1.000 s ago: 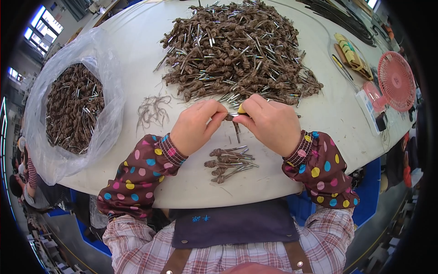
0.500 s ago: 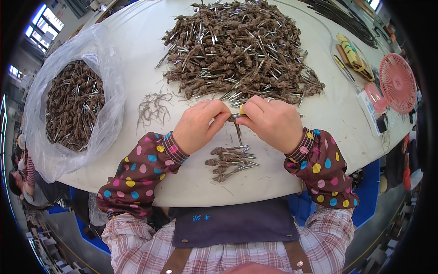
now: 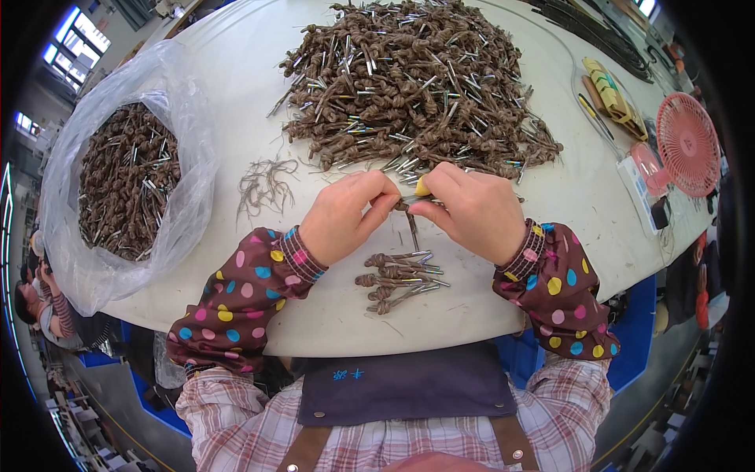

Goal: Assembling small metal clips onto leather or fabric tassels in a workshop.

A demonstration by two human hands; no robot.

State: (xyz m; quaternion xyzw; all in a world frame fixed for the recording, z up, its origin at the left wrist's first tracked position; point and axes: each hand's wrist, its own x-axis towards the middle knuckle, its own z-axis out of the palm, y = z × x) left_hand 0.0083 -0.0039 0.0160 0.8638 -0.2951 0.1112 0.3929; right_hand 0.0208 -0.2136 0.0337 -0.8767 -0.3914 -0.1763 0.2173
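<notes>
Head view. Left hand [image 3: 344, 218] and right hand [image 3: 470, 211] meeting just inside the near edge of the white table [image 3: 236, 79], fingertips pinched together on one knotted brown cord piece [image 3: 410, 223]. Both grips closed tight on its upper end; metal tip hanging down between the hands, clear of the tabletop. Yellow cap on right thumb [image 3: 423, 187].

Directly below the hands, nearer the edge: small bundle [image 3: 397, 279] of same pieces, lying roughly parallel, tips pointing right. Not touched by either hand.

Beyond the hands, toward the far edge: large heap [image 3: 417, 86] of tangled pieces, nearest strands just beside the fingertips.

Left of heap: loose strands [image 3: 266, 185], thin, without tips, lying apart.

Left edge: clear plastic bag [image 3: 169, 157], open, partly filled with more pieces.

Right edge: pink fan [image 3: 688, 143], lying flat; yellow packet [image 3: 609, 88] beyond it.

Polka-dot sleeves on both forearms.
</notes>
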